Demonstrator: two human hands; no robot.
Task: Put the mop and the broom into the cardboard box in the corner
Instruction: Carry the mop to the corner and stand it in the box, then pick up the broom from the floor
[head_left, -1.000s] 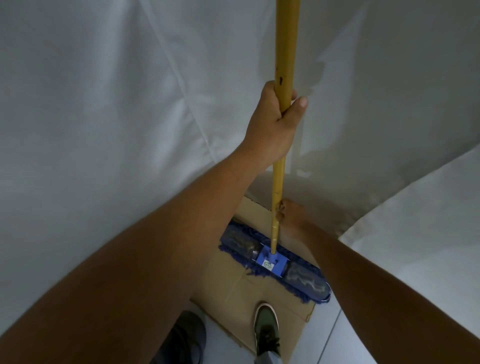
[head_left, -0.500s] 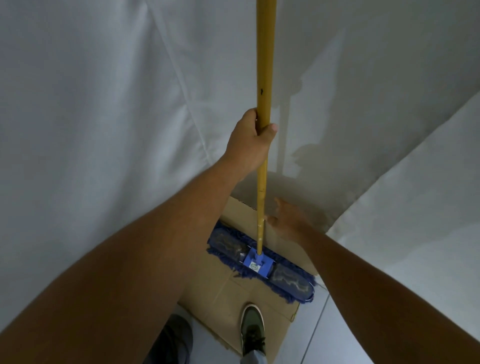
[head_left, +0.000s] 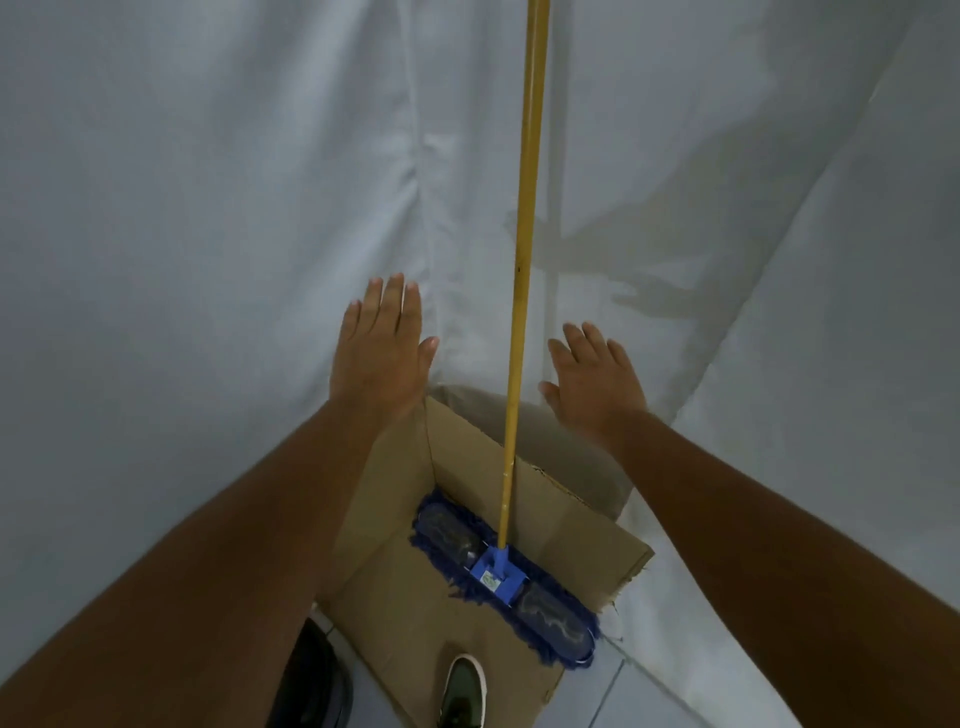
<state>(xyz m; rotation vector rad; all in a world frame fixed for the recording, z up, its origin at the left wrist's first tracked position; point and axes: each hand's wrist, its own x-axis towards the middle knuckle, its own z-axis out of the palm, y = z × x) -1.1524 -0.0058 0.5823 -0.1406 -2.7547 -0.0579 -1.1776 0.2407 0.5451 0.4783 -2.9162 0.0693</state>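
The mop stands upright with its flat blue head (head_left: 506, 577) lying across the open cardboard box (head_left: 395, 493) in the corner. Its long yellow handle (head_left: 524, 249) rises out of the top of the view, leaning toward the white sheet behind. My left hand (head_left: 382, 348) hovers open to the left of the handle, fingers spread, not touching it. On the other side my right hand (head_left: 592, 379) is open too, palm down, a little apart from the handle. No broom is in view.
White cloth sheets (head_left: 208, 208) hang on both walls and meet at the corner behind the box. My shoe (head_left: 462, 691) stands at the box's near edge on the pale tiled floor (head_left: 602, 696). A dark shape (head_left: 311, 680) lies at the lower left.
My left hand has let go of the yellow handle and opened beside it. My right hand has lifted away from the lower handle. The mop now stands alone in the box.
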